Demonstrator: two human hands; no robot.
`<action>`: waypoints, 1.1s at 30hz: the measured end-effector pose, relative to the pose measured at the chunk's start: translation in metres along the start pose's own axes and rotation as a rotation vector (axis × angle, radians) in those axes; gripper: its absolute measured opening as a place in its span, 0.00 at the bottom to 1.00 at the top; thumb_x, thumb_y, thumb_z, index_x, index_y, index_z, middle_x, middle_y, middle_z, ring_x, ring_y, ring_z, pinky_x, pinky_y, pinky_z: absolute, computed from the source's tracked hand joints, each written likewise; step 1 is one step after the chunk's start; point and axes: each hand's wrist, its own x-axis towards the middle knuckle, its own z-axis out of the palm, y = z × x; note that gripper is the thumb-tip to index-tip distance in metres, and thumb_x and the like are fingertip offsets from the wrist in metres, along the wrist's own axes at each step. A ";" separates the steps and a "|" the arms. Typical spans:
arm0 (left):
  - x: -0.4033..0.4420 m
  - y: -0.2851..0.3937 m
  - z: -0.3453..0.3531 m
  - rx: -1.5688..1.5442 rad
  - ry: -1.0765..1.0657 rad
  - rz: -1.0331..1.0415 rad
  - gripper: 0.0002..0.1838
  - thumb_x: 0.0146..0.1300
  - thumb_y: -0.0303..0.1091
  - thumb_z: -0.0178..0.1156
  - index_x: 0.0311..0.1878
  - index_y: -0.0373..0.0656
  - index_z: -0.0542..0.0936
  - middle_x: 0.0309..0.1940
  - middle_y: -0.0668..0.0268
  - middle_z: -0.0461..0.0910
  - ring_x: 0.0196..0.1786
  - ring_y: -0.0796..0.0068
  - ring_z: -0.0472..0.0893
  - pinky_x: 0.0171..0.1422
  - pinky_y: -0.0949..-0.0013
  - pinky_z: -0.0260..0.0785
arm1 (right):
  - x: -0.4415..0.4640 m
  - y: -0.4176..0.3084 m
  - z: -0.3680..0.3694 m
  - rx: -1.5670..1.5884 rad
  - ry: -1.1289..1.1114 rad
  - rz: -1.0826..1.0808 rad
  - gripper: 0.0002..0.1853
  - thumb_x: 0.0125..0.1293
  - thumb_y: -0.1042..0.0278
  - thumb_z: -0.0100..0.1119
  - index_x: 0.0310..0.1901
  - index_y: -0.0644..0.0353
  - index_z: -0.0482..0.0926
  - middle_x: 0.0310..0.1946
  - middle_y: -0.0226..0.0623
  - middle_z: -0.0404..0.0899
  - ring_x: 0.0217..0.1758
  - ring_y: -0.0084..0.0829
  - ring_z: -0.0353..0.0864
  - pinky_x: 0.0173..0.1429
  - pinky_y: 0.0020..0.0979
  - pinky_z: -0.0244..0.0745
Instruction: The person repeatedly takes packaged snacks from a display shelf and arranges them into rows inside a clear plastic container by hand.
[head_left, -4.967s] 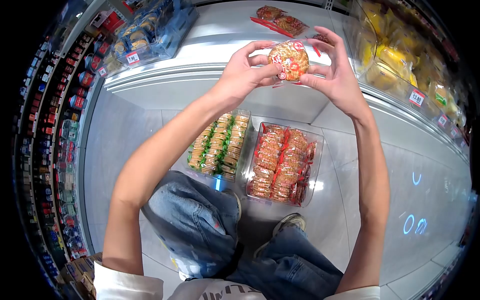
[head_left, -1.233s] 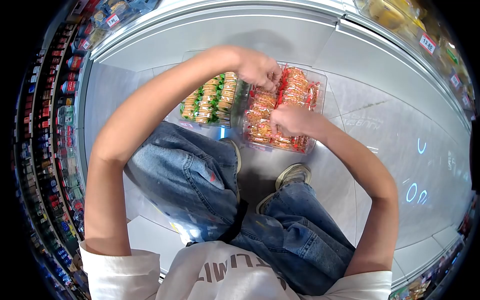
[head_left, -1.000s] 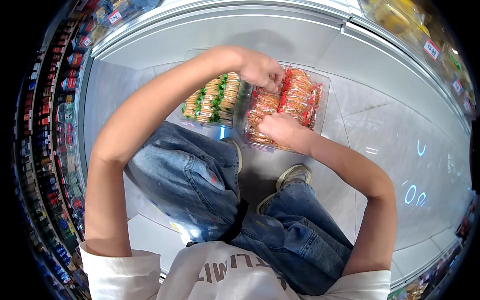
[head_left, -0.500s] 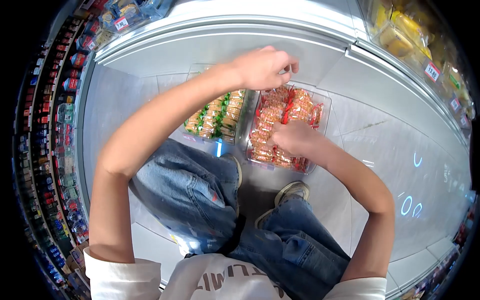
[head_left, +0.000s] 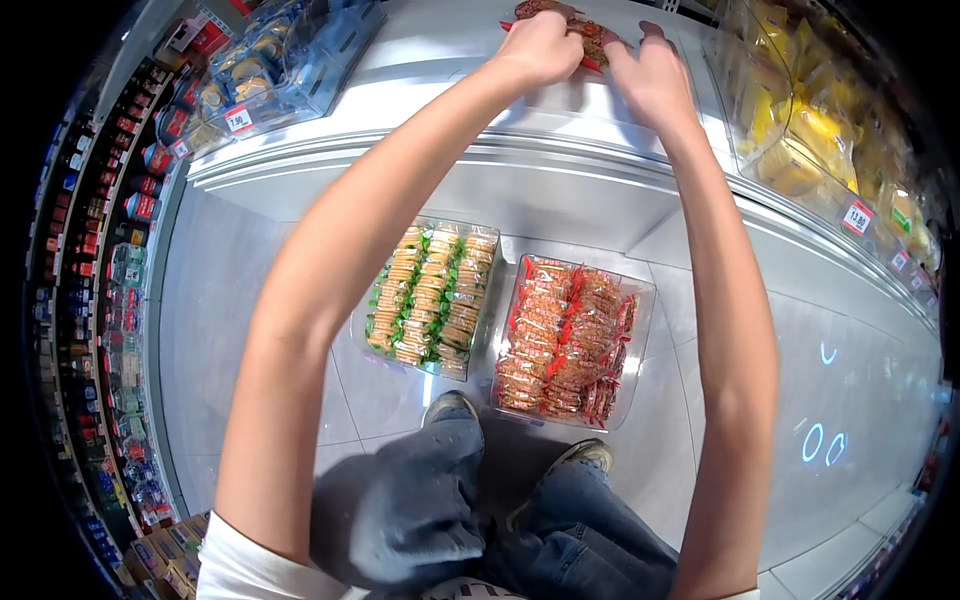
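My left hand (head_left: pixel 543 48) is over the white shelf top with its fingers curled, right against brown packets with red edges (head_left: pixel 592 45). What its fingers pinch is hidden. To the right of these packets, my right hand (head_left: pixel 652 78) reaches over the same shelf, thumb and fingers apart. On the floor below stands a clear bin (head_left: pixel 640 345) filled with rows of red-trimmed cracker packets (head_left: pixel 535 340). Beside it, a second clear bin (head_left: pixel 483 285) holds rows of pale round biscuits with green trim (head_left: pixel 425 310).
The shelf (head_left: pixel 400 85) carries a bin of blue packets (head_left: pixel 265 65) at left and yellow packets (head_left: pixel 815 130) at right. Its front edge runs between my arms and the floor bins. Drink shelves (head_left: pixel 120 290) line the far left. My shoes (head_left: pixel 450 407) are just below the bins.
Both hands have risen from the bin of red-trimmed packets to the shelf top. The view has tilted up, showing more of the shelf and the packets on it.
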 end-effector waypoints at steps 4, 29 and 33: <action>0.010 -0.003 0.019 -0.020 -0.070 -0.267 0.20 0.67 0.30 0.55 0.59 0.35 0.83 0.55 0.35 0.86 0.61 0.31 0.84 0.70 0.41 0.76 | 0.036 0.016 0.031 0.035 -0.264 0.227 0.31 0.69 0.54 0.68 0.64 0.72 0.78 0.59 0.70 0.83 0.61 0.60 0.86 0.72 0.49 0.77; -0.235 0.115 -0.044 -1.063 -0.468 -0.510 0.25 0.74 0.28 0.73 0.68 0.45 0.73 0.41 0.75 0.82 0.40 0.92 0.79 0.40 0.82 0.69 | -0.208 -0.003 -0.108 0.525 -0.837 0.390 0.26 0.80 0.68 0.69 0.70 0.65 0.68 0.49 0.39 0.91 0.51 0.21 0.87 0.55 0.26 0.82; -0.282 0.117 -0.022 -0.684 -0.587 -0.453 0.20 0.74 0.27 0.69 0.64 0.41 0.74 0.47 0.66 0.84 0.52 0.78 0.86 0.54 0.70 0.82 | -0.246 0.027 -0.102 0.348 -0.998 0.437 0.22 0.79 0.71 0.67 0.68 0.62 0.70 0.43 0.37 0.90 0.46 0.22 0.87 0.48 0.31 0.81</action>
